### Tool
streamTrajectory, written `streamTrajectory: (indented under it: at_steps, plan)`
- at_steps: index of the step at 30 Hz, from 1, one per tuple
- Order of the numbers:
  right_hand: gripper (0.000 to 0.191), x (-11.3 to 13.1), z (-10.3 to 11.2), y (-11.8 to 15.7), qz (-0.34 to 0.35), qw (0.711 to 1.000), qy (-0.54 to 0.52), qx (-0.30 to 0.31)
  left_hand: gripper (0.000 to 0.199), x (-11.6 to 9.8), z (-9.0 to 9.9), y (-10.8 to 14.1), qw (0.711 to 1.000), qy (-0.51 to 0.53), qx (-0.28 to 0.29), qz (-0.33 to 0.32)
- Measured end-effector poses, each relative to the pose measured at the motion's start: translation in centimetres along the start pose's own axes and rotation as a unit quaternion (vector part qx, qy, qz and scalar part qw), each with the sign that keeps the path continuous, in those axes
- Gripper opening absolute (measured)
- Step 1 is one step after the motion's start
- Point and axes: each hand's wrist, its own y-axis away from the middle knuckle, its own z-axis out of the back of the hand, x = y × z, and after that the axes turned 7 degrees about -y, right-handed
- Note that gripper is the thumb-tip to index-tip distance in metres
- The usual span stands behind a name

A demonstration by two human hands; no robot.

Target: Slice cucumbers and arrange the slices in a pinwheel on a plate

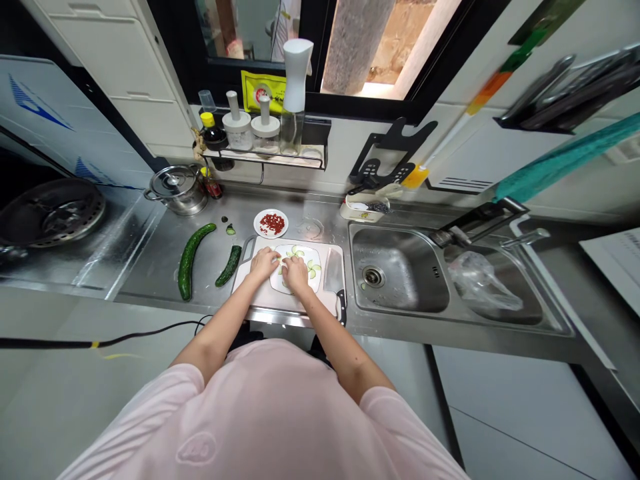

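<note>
A white square plate (316,257) lies on a pale cutting board (260,300), with thin cucumber slices (314,268) fanned in small groups on it. Over the plate's left edge, my left hand (264,264) has its fingers bent and drawn together. My right hand (295,273) reaches over the plate's middle, fingers curled down towards the left hand. Between the fingertips a pale green slice partly shows; the fingers hide most of it. A cleaver (333,270) rests flat on the board's right side, its dark handle (342,307) towards me.
Left of the board lie a cut cucumber (229,267) and a whole one (194,261). Behind stands a small plate of chopped red pieces (271,224). A lidded pot (178,189) is at back left; a double sink (400,267) holding a plastic bag (483,281) is right.
</note>
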Motion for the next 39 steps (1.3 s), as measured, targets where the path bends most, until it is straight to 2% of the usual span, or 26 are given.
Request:
streamTrajectory:
  at_steps: [9, 15, 24, 27, 33, 36, 39]
  plan:
    - [0.025, -3.0, 1.1, 2.3, 0.004, 0.987, -0.096, -0.127, 0.026, -0.3, -0.2, 0.7, 1.0, 0.014, -0.026, 0.008]
    - [0.024, -4.9, 2.4, 3.8, 0.005, 0.969, -0.152, -0.197, 0.024, -0.7, -0.3, 0.9, 1.0, 0.014, -0.019, 0.019]
    - [0.022, -5.3, 2.9, 5.3, 0.014, 0.958, -0.181, -0.222, 0.021, -0.7, -0.6, 0.8, 0.999, 0.015, -0.015, 0.025]
    - [0.023, -5.2, 2.9, 5.8, 0.005, 0.955, -0.19, -0.227, 0.021, -0.6, -0.5, 1.0, 0.998, 0.032, -0.037, 0.036]
    - [0.023, -5.2, 3.1, 7.0, 0.002, 0.952, -0.193, -0.238, 0.026, 1.5, -0.5, 1.9, 0.98, 0.079, -0.128, 0.132]
    - [0.023, -5.3, 3.1, 7.5, 0.002, 0.952, -0.192, -0.237, 0.031, 2.8, -0.5, 2.2, 0.972, 0.072, -0.132, 0.182]
    - [0.024, -5.3, 3.1, 7.9, 0.001, 0.953, -0.191, -0.236, 0.036, 3.4, -0.5, 2.2, 0.972, 0.061, -0.117, 0.194]
